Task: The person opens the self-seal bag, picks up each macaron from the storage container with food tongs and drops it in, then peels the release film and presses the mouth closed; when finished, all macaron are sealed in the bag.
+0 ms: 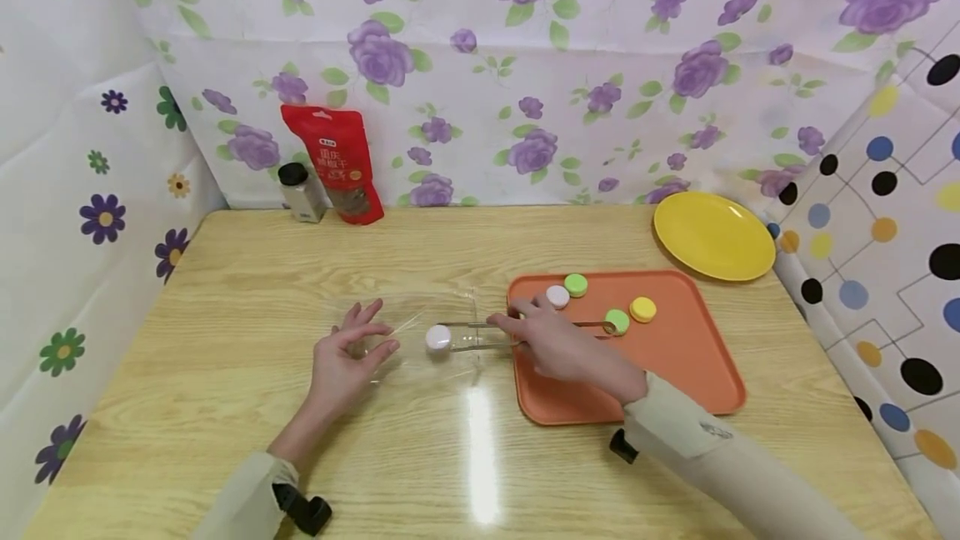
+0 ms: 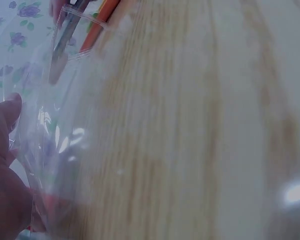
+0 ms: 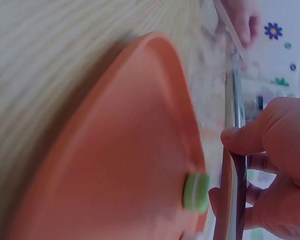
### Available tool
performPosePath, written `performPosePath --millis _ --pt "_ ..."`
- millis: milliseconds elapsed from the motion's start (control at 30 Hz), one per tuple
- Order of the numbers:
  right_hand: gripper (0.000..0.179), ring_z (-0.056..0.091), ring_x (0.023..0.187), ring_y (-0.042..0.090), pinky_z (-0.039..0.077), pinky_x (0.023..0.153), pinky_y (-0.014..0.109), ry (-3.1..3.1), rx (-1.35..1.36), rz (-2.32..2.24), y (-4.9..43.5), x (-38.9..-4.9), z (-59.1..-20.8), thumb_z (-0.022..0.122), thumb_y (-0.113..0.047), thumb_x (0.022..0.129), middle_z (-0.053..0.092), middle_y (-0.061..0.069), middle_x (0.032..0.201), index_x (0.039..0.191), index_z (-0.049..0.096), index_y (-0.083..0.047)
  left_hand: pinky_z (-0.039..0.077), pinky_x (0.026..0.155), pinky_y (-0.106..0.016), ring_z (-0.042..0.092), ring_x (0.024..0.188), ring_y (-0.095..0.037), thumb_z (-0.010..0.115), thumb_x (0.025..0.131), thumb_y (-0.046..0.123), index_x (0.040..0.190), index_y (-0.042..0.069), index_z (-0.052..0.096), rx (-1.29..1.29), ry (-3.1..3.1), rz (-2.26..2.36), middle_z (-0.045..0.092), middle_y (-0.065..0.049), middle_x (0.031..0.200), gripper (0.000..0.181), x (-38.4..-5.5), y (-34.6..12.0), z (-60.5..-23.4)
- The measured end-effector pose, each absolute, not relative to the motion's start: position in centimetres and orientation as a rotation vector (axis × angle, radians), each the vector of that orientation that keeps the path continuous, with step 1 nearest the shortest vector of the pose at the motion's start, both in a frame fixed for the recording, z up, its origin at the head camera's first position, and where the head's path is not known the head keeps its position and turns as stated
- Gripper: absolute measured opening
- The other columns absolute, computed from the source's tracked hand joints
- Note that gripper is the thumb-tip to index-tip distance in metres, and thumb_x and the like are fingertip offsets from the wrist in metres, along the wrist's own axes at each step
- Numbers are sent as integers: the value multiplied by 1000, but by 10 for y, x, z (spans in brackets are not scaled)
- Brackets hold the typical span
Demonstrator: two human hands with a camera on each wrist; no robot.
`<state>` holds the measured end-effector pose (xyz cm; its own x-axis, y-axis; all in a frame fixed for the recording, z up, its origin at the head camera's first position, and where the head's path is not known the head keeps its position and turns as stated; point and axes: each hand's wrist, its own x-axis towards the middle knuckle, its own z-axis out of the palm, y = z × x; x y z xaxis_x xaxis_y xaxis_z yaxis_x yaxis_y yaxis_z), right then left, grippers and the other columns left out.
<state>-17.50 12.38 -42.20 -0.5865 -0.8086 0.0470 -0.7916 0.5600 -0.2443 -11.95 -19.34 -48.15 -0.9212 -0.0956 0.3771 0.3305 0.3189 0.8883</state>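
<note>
My left hand (image 1: 345, 361) pinches a clear plastic bag (image 1: 408, 369) between thumb and fingers, near its left end. In the left wrist view the bag (image 2: 65, 150) spreads out beside the thumb. My right hand (image 1: 551, 338) grips metal tongs (image 1: 472, 325) over the left edge of the orange tray (image 1: 637, 394). Between the tong tips sits a pale macaron (image 1: 438, 338), within the bag's outline and left of its right-hand edge. Still on the tray are another pale macaron (image 1: 557, 297), two green macarons (image 1: 576, 284) and a yellow macaron (image 1: 642, 309).
A yellow plate (image 1: 712, 236) lies at the back right, behind the tray. At the back left stand a red food pouch (image 1: 337, 157) and a black-capped jar (image 1: 302, 194). Patterned cloth walls (image 1: 465, 107) border the wooden table (image 1: 247, 298) at the back and sides.
</note>
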Motion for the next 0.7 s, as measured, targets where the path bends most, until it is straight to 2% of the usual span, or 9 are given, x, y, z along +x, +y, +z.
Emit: performPosePath --millis 200,333,500,700 --pt "50 42 81 25 39 70 32 2610 -1523 -369 89 -182 -423 62 11 89 55 9 108 135 61 -11 3 109 -76 33 137 -54 81 76 -12 90 -7 73 -214 -2215 -1661 58 -26 132 17 -121 -192 -480" --pt "44 45 89 28 42 72 33 2560 -1556 -374 70 -184 -424 63 8 90 57 9 113 131 62 -9 2 107 -78 31 135 -59 78 74 -18 89 -12 70 -220 -2208 -1678 55 -32 131 18 -117 -187 -468" --pt "42 48 96 30 43 79 35 2516 -1602 -377 52 -186 -427 67 5 90 58 10 120 129 63 -8 3 106 -79 31 134 -60 77 76 -17 89 -14 69 -228 -2204 -1697 54 -36 130 16 -110 -181 -448" --pt "40 53 99 28 44 85 38 2473 -1711 -346 40 -189 -433 66 5 90 59 11 118 128 63 -6 2 105 -80 30 135 -59 77 78 -16 88 -13 70 -230 -2194 -1708 54 -35 130 12 -110 -182 -446"
